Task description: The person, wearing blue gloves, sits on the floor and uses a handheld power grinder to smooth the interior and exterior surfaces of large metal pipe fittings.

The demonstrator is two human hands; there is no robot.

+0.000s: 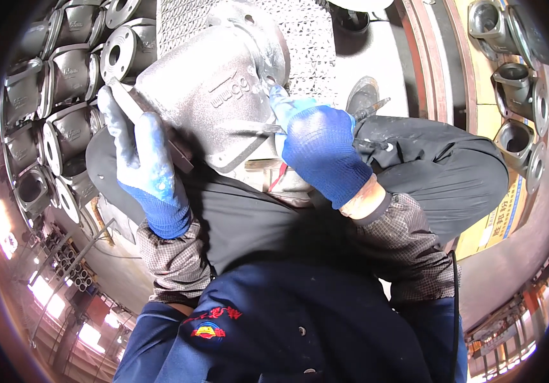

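A large grey metal casting [207, 86] with raised lettering and flanged ends lies tilted in front of my lap. My left hand [146, 159], in a blue coated glove, rests against the edge of its left flange. Its fingers are stretched out and apart. On the casting's other side is my right hand [322, 143], gloved the same way. Its index finger points to a bolt hole in the upper right flange, at or very near the metal. The other fingers curl round what looks like a narrow bar [373, 107], whose end sticks out beyond the hand; most of it is hidden.
Stacked grey flanged castings [73, 73] stand at the left. More castings [514, 83] line the right side on cardboard [501, 220]. A textured mat [309, 48] lies beneath the casting. Reddish metal rails [424, 57] run at upper right. My bent legs [437, 169] flank the work.
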